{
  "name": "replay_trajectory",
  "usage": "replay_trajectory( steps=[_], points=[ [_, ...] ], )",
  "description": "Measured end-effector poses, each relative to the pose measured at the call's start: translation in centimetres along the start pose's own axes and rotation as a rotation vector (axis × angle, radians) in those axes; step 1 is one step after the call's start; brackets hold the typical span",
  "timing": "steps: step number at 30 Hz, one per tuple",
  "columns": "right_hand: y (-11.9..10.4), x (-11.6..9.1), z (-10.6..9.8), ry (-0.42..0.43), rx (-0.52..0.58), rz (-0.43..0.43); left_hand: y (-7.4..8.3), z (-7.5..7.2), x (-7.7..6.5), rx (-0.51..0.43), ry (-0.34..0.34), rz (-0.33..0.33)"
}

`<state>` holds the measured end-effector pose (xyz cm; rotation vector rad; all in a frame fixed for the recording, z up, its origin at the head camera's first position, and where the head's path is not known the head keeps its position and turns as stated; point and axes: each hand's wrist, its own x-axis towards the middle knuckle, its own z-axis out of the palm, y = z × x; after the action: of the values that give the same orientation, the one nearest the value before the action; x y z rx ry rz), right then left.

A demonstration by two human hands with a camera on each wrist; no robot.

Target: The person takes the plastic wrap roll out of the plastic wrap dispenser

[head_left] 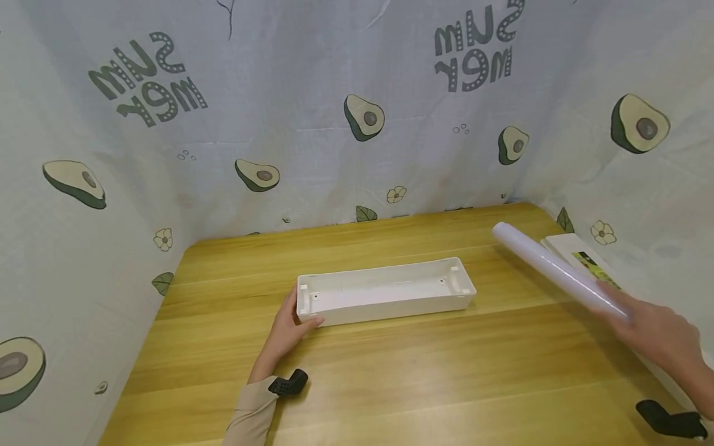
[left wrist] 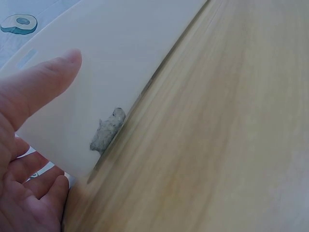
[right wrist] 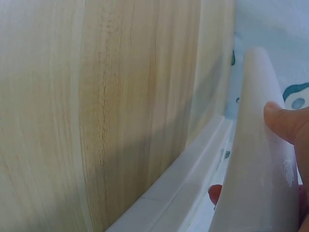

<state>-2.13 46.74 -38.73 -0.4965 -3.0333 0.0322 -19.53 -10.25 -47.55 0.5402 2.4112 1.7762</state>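
Note:
A long white open-topped plastic box (head_left: pixel 385 308) lies on the wooden table, with small fittings inside both ends. My left hand (head_left: pixel 289 328) holds its left end, thumb on the front wall and the other fingers around the end. Close up in the left wrist view, the box wall (left wrist: pixel 116 43) bears a grey, torn-looking patch low near the thumb (left wrist: pixel 53 79). Off to the right, my right hand (head_left: pixel 658 328) grips a glossy whitish roll of plastic wrap (head_left: pixel 558 266) near its closer end. The roll is tilted above the table, its far end pointing away and left.
Beneath the roll, a white piece with a green and yellow label (head_left: pixel 571 248) lies along the table's right edge. Its pale edge (right wrist: pixel 178 188) shows in the right wrist view. A curtain (head_left: pixel 312 80) printed with avocados surrounds the table (head_left: pixel 413 378) at the back and sides.

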Motion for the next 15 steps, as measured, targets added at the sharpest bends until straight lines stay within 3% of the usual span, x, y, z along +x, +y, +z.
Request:
replay_trajectory(
  steps=[15],
  points=[
    [0.36, -0.08, 0.71, 0.040, 0.045, 0.021, -0.03, 0.10, 0.02, 0.004, 0.003, -0.011]
  ],
)
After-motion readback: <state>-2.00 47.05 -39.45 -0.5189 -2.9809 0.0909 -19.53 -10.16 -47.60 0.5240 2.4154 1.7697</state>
